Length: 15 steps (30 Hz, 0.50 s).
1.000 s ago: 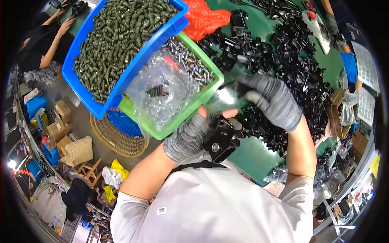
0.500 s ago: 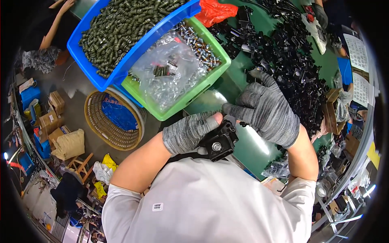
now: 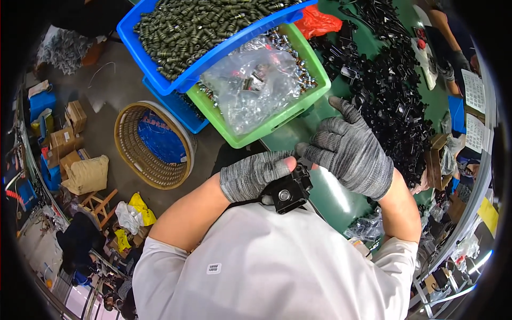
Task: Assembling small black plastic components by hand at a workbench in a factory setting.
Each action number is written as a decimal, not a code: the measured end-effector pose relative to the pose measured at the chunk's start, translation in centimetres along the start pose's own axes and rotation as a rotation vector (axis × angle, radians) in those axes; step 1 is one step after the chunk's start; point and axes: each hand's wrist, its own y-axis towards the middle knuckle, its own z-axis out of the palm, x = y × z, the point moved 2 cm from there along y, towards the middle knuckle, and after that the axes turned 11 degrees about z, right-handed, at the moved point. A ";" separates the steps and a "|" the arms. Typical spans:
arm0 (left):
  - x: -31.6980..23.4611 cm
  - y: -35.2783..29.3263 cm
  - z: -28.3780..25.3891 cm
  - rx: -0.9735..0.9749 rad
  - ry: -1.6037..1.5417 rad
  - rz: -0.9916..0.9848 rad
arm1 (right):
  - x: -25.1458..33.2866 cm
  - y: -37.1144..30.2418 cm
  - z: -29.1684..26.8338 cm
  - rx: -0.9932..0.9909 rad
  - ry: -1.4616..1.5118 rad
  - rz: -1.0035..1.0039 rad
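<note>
My left hand [image 3: 256, 175], in a grey knitted glove with a bare thumb tip, is closed around a black bracket-like part [image 3: 291, 194] held close to my shirt. A silver round piece sits in the middle of this part's face. My right hand [image 3: 354, 154], gloved alike, meets the part's upper end with thumb and fingers drawn together, while one finger sticks out away from it. Whatever lies between those right fingertips is hidden. Just beyond my hands stands a green bin [image 3: 234, 140] with metal fittings and a clear plastic bag [image 3: 253, 90].
A blue bin [image 3: 160, 79] full of dark green fittings overlaps the green one. Black parts [image 3: 392, 96] are heaped on the green table [image 3: 333, 200], near a red bag [image 3: 319, 22]. A wicker basket [image 3: 124, 152] stands left on the floor. Another person's gloved hand [image 3: 458, 60] shows far right.
The bins sit farther right and higher in the picture, as the view has shifted. My hands keep nearly the same hold on the black part. Another person's arm at upper left is gone from sight.
</note>
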 end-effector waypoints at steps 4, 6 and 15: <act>0.1 -2.1 -0.9 -0.104 -0.094 0.138 | 0.0 2.3 -1.1 -0.208 0.343 0.028; 0.1 -3.1 -1.7 -0.155 -0.057 0.165 | 0.0 4.5 -0.6 -0.240 0.471 0.247; 3.2 -8.0 -5.7 -0.365 -0.084 0.046 | -2.8 19.9 6.9 0.475 -0.358 0.562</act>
